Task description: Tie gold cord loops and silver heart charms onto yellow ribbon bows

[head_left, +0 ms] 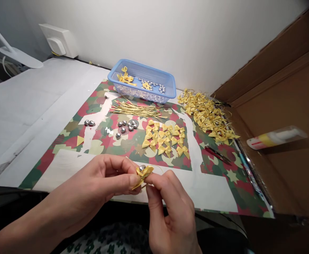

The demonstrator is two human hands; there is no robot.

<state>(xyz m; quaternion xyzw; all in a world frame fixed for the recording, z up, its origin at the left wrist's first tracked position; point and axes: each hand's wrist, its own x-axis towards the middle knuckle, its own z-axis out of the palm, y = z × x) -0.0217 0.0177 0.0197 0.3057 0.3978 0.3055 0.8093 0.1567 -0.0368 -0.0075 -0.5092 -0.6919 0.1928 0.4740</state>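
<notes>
Both of my hands meet at the table's near edge around one small yellow ribbon bow [144, 173] with a silver bell on top of it. My left hand [101, 183] pinches the bow from the left between thumb and fingers. From the right, my right hand [167, 208] pinches the bow too, and a thin gold thread curves off beside it. Loose yellow bows [166, 137] lie in rows on the patterned mat just beyond my hands, with silver bells [126, 127] to their left and a bundle of gold threads [138, 109] behind them.
A blue plastic basket [170, 92] with bows and bells stands at the back. A heap of finished bows [210, 114] lies at the right, with a red-handled tool [218, 154] in front of it. A cardboard wall [289, 106] bearing a glue tube [276, 137] closes the right side. A white wall socket [58, 40] is at back left.
</notes>
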